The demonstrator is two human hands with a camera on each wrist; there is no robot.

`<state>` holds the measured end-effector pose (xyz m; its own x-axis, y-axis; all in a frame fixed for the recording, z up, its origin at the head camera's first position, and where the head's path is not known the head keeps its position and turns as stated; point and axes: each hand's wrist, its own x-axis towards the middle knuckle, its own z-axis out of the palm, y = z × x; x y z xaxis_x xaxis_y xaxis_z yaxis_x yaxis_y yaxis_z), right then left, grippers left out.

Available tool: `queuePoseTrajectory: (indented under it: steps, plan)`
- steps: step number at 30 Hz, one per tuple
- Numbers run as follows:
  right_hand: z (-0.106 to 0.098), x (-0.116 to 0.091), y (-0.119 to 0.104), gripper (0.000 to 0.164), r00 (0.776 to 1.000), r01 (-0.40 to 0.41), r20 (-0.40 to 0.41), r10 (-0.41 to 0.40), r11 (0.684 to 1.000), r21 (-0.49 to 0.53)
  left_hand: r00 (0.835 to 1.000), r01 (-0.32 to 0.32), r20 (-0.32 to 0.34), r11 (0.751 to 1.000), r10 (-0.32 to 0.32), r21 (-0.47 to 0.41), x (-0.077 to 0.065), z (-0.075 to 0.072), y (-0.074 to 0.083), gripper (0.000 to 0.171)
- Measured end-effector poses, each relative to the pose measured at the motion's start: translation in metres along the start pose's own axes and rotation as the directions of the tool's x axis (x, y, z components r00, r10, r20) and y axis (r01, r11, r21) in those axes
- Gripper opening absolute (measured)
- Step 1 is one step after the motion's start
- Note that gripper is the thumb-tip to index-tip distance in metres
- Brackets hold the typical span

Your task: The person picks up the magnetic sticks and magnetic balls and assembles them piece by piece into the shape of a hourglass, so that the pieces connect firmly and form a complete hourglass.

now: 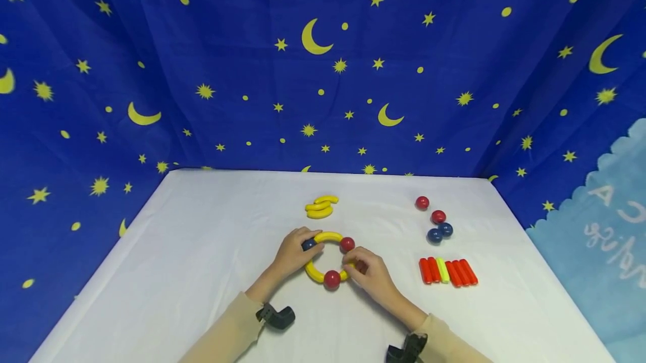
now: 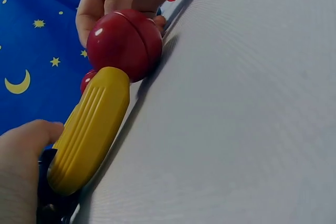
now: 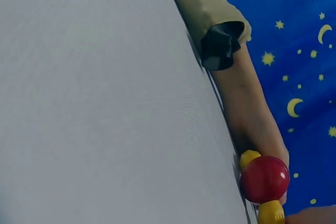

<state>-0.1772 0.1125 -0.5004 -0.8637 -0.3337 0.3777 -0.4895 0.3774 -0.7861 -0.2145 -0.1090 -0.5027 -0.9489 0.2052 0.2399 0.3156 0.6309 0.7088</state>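
Curved yellow sticks and balls form a ring on the white table. My left hand [image 1: 298,253] grips the ring's left side at a blue ball [image 1: 309,245], thumb and fingers on either side of it. At the ring's right, my right hand [image 1: 372,274] pinches a short stretch of yellow curved stick [image 1: 345,275], partly hidden by the fingers. One red ball [image 1: 347,244] sits at the upper right of the ring, another red ball [image 1: 331,279] at the bottom. The left wrist view shows a ribbed yellow stick [image 2: 92,129] meeting the bottom red ball [image 2: 123,45].
Several loose yellow curved sticks [image 1: 320,213] lie behind the ring. Farther right are two red balls [image 1: 438,216] and two blue balls [image 1: 434,235]. Straight red sticks [image 1: 456,274] lie in a row with one yellow-green stick [image 1: 442,270]. A blue star-patterned curtain [image 1: 282,82] hangs behind.
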Motion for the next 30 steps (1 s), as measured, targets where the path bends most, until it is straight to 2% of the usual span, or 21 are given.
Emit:
queuePoseTrajectory:
  steps: [3, 7, 9, 12, 15, 19, 23, 27, 30]
  plan:
    - [-0.001, 0.002, 0.002, 0.023, 0.996, -0.019, -0.089, 0.019, 1.0, 0.002, 1.0, -0.003, 0.001, 0.998, 0.003, -0.064, 0.0, 0.001, 0.0, 0.045]
    - [-0.001, 0.006, 0.003, 0.031, 0.983, -0.089, -0.161, 0.094, 0.995, 0.04, 1.0, -0.016, 0.011, 0.994, 0.017, -0.106, 0.001, 0.001, -0.001, 0.034]
    - [-0.002, 0.008, 0.002, 0.034, 0.975, -0.138, -0.163, 0.154, 0.985, 0.102, 1.0, -0.019, 0.023, 0.995, 0.021, -0.097, 0.0, 0.001, 0.0, 0.03]
    - [-0.007, 0.013, -0.01, 0.036, 0.959, -0.233, -0.12, 0.257, 0.955, 0.183, 0.998, -0.033, 0.044, 0.996, 0.036, -0.08, 0.0, 0.001, -0.001, 0.031]
    - [-0.009, 0.015, -0.01, 0.037, 0.945, -0.292, -0.085, 0.317, 0.93, 0.223, 0.996, -0.039, 0.079, 0.995, 0.046, -0.088, 0.001, 0.003, -0.002, 0.034]
    - [-0.008, 0.015, 0.006, 0.035, 0.94, -0.306, -0.086, 0.33, 0.927, 0.215, 0.993, -0.034, 0.111, 0.99, 0.049, -0.134, 0.002, 0.004, -0.001, 0.04]
    - [-0.014, 0.016, -0.002, 0.033, 0.936, -0.311, -0.112, 0.333, 0.933, 0.182, 0.993, -0.041, 0.103, 0.978, 0.063, -0.203, 0.002, 0.002, -0.001, 0.045]
    - [-0.03, 0.015, -0.013, 0.028, 0.922, -0.331, -0.152, 0.355, 0.929, 0.164, 0.991, -0.041, 0.108, 0.955, 0.076, -0.294, 0.002, 0.001, -0.002, 0.046]
    - [-0.046, 0.008, -0.004, 0.023, 0.926, -0.284, -0.223, 0.305, 0.951, 0.121, 0.992, -0.024, 0.108, 0.943, 0.063, -0.331, 0.002, 0.002, -0.003, 0.046]
